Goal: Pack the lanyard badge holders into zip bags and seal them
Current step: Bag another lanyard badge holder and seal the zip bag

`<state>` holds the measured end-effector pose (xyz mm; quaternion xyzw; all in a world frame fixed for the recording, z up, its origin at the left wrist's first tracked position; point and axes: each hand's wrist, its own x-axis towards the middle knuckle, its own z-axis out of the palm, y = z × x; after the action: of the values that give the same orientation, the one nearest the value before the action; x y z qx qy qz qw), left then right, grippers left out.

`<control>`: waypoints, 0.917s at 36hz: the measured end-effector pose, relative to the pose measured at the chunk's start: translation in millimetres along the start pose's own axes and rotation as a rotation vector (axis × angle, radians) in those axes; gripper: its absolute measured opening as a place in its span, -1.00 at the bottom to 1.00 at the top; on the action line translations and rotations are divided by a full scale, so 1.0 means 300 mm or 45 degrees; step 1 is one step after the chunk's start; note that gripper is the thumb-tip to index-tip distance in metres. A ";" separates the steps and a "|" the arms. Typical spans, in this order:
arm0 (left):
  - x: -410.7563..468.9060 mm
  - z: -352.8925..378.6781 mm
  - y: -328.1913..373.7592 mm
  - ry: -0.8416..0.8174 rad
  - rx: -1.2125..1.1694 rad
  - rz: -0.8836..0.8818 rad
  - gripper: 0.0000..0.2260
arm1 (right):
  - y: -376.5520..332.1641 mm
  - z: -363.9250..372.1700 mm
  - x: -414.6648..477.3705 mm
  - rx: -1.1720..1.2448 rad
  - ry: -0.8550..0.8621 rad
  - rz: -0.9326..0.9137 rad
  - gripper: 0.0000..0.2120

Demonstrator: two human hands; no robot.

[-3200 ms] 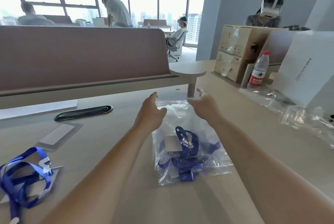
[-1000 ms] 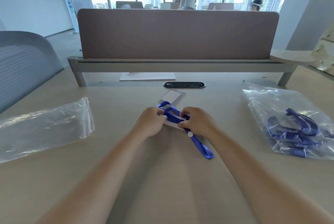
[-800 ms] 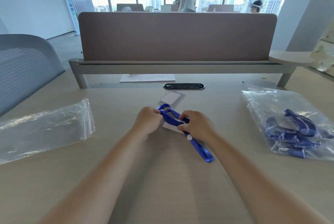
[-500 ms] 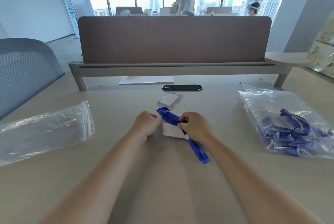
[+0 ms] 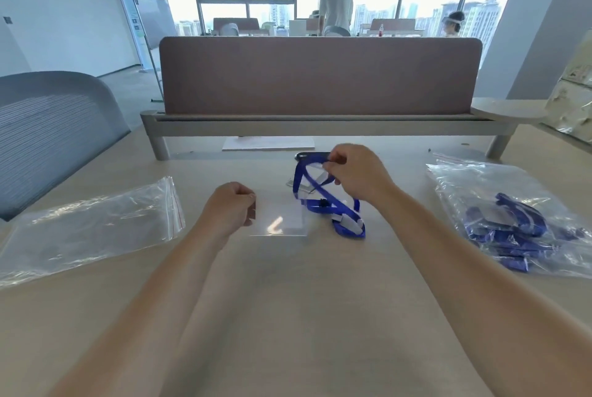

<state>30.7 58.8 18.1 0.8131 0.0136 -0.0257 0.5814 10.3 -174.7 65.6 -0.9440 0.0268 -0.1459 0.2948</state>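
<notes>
My left hand [image 5: 232,209] pinches the left edge of a clear badge holder [image 5: 282,219], held just above the desk. My right hand [image 5: 355,174] pinches the blue lanyard [image 5: 323,198] and lifts its loop above the desk; the strap's lower end hangs by the holder's right side. An empty clear zip bag [image 5: 93,227] with a red seal line lies flat to the left. A filled zip bag [image 5: 512,220] with blue lanyards inside lies to the right.
A second clear badge holder [image 5: 302,183] lies on the desk behind the lanyard. A brown divider panel [image 5: 317,74] closes the desk's far side, with a white sheet [image 5: 269,143] under it. A grey chair back [image 5: 54,130] stands at left, cardboard boxes [image 5: 575,102] at right.
Earlier both hands held the bunched lanyard on the desk. Now my right hand has raised the lanyard loop up and right, and my left hand has pulled the clear holder out to the left.
</notes>
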 end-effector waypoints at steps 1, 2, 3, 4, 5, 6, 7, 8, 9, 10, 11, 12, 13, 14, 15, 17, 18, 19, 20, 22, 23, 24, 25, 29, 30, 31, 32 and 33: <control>-0.007 -0.009 0.005 0.000 -0.034 0.010 -0.87 | -0.025 -0.015 0.008 0.004 0.025 -0.029 -0.88; -0.014 -0.017 0.011 0.003 -0.072 0.025 -0.86 | -0.050 -0.031 0.015 0.010 0.054 -0.056 -0.87; -0.021 -0.027 0.018 0.009 -0.101 0.047 -0.86 | -0.074 -0.047 0.025 0.026 0.085 -0.080 -0.84; -0.027 -0.036 0.027 0.018 -0.126 0.074 -0.87 | -0.095 -0.064 0.034 0.052 0.119 -0.100 -0.82; -0.032 -0.046 0.038 0.032 -0.149 0.100 -0.87 | -0.117 -0.083 0.044 0.081 0.156 -0.116 -0.82; -0.038 -0.057 0.052 0.049 -0.169 0.118 -0.88 | -0.137 -0.102 0.055 0.101 0.196 -0.134 -0.81; -0.046 -0.069 0.066 0.068 -0.180 0.132 -0.89 | -0.155 -0.121 0.069 0.119 0.230 -0.151 -0.79; -0.051 -0.079 0.080 0.085 -0.191 0.146 -0.89 | -0.171 -0.139 0.081 0.135 0.254 -0.164 -0.78; -0.053 -0.090 0.093 0.098 -0.210 0.160 -0.88 | -0.186 -0.155 0.093 0.154 0.270 -0.171 -0.76; -0.054 -0.099 0.103 0.107 -0.236 0.171 -0.87 | -0.202 -0.171 0.100 0.166 0.283 -0.181 -0.75; -0.055 -0.109 0.112 0.112 -0.256 0.179 -0.86 | -0.214 -0.183 0.107 0.167 0.294 -0.194 -0.73; -0.054 -0.117 0.118 0.120 -0.267 0.186 -0.85 | -0.227 -0.195 0.111 0.148 0.305 -0.216 -0.73; -0.054 -0.126 0.124 0.130 -0.269 0.190 -0.84 | -0.237 -0.204 0.117 0.114 0.316 -0.237 -0.72; -0.053 -0.133 0.129 0.141 -0.267 0.193 -0.84 | -0.247 -0.214 0.119 0.072 0.331 -0.254 -0.71; -0.053 -0.138 0.133 0.153 -0.266 0.195 -0.84 | -0.255 -0.222 0.123 0.039 0.350 -0.264 -0.71; -0.052 -0.147 0.139 0.166 -0.267 0.202 -0.84 | -0.272 -0.238 0.131 0.030 0.388 -0.291 -0.72; -0.050 -0.149 0.140 0.165 -0.271 0.205 -0.85 | -0.282 -0.246 0.133 0.039 0.403 -0.305 -0.73; -0.048 -0.151 0.141 0.163 -0.275 0.207 -0.85 | -0.290 -0.253 0.137 0.051 0.410 -0.311 -0.74; -0.044 -0.154 0.140 0.162 -0.277 0.209 -0.85 | -0.300 -0.260 0.137 0.060 0.406 -0.312 -0.75; -0.037 -0.158 0.141 0.170 -0.279 0.215 -0.85 | -0.316 -0.271 0.140 0.087 0.383 -0.302 -0.77; -0.033 -0.160 0.142 0.171 -0.279 0.220 -0.85 | -0.322 -0.276 0.140 0.108 0.362 -0.298 -0.78; -0.029 -0.161 0.142 0.171 -0.270 0.226 -0.85 | -0.327 -0.279 0.140 0.127 0.335 -0.296 -0.79; -0.026 -0.163 0.141 0.174 -0.260 0.234 -0.85 | -0.330 -0.282 0.139 0.136 0.305 -0.297 -0.79; -0.032 -0.162 0.144 0.154 -0.166 0.310 -0.88 | -0.337 -0.287 0.111 0.108 0.147 -0.317 -0.76; -0.037 -0.158 0.144 0.136 -0.150 0.324 -0.87 | -0.337 -0.284 0.101 0.105 0.089 -0.327 -0.77; -0.042 -0.153 0.144 0.120 -0.148 0.336 -0.87 | -0.337 -0.277 0.093 0.100 0.029 -0.332 -0.80; -0.047 -0.146 0.144 0.103 -0.146 0.343 -0.88 | -0.336 -0.267 0.086 0.094 -0.030 -0.332 -0.83; -0.054 -0.136 0.145 0.084 -0.141 0.350 -0.89 | -0.335 -0.255 0.080 0.093 -0.083 -0.329 -0.84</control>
<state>17.9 83.5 73.2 0.7743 -0.0772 0.0816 0.6227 7.5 -137.1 188.4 -0.9324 -0.1098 -0.1529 0.3086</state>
